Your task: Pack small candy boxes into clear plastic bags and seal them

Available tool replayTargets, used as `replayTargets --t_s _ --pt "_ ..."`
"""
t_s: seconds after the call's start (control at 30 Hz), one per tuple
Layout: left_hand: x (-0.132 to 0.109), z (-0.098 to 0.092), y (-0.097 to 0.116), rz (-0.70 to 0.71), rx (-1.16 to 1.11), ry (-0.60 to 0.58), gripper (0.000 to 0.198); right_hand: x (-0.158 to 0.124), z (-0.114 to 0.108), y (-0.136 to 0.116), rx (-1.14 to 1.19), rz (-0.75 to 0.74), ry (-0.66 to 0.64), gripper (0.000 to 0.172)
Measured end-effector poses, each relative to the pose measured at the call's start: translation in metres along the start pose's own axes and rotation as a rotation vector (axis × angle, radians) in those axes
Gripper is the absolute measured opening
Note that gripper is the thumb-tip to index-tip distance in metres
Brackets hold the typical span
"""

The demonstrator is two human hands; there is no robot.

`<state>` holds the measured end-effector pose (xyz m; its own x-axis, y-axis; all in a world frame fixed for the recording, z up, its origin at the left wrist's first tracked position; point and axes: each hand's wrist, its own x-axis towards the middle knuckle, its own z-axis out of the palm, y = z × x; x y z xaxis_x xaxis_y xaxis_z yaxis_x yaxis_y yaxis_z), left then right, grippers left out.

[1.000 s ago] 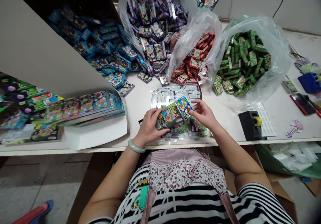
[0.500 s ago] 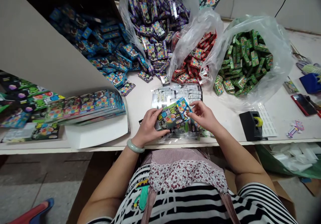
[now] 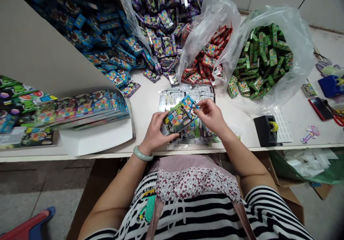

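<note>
My left hand (image 3: pixel 155 132) grips a flat black-and-green printed packet (image 3: pixel 174 121), tilted up to the right, with the thumb along its lower edge. At that packet's upper right end sits a small blue printed box (image 3: pixel 189 107); whether it is partly inside cannot be made out. The fingers of my right hand (image 3: pixel 212 116) are pinched on the right edge of the blue box. Beneath both hands lie more printed packets and clear plastic sleeves (image 3: pixel 176 97) on the white table (image 3: pixel 146 111).
Behind are blue boxes (image 3: pixel 115 60) in a heap, and clear bags of purple boxes (image 3: pixel 165 46), red boxes (image 3: pixel 209 60) and green boxes (image 3: pixel 264 53). A stack of printed packets (image 3: pixel 80 107) stands left. At right are a tape dispenser (image 3: pixel 266 130) and a phone (image 3: pixel 320 109).
The view has shifted slightly, so the table's contents sit a little differently in the picture. Both hands keep their grips on the packet and the blue box.
</note>
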<state>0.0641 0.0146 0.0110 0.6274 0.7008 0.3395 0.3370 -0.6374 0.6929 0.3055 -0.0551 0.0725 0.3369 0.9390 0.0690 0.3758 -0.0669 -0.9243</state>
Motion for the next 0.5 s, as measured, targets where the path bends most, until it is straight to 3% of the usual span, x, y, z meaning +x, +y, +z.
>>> replayTargets --t_s 0.07,0.13,0.37,0.5 --pt "-0.001 0.0 0.0 -0.021 0.0 0.009 0.088 0.0 0.005 0.003 0.061 0.018 0.017 0.021" --pt "-0.002 -0.003 -0.002 -0.038 -0.001 0.001 0.088 0.0 0.004 0.002 0.095 0.024 -0.044 0.023" --pt "-0.004 -0.017 -0.016 -0.004 -0.179 -0.159 0.086 0.024 -0.035 -0.021 0.045 -0.174 -0.661 0.045" --pt "-0.003 -0.019 -0.019 -0.003 -0.294 -0.262 0.087 0.04 -0.038 -0.023 0.14 -0.174 -0.856 0.048"
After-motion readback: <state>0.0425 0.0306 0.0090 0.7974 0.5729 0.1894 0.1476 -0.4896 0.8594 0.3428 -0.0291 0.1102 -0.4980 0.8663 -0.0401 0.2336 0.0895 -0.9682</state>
